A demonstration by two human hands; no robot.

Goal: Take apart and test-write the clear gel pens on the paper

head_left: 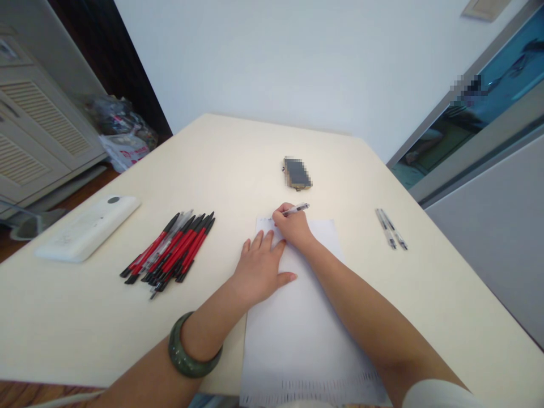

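White paper (297,328) under flat left hand (260,271); right hand (292,226) grips pen (296,209).

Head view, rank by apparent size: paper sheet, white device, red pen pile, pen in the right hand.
1. paper sheet: largest, though also nearest the camera.
2-3. white device and red pen pile: they look alike, so no ranking.
4. pen in the right hand: smallest, partly hidden by the fingers.
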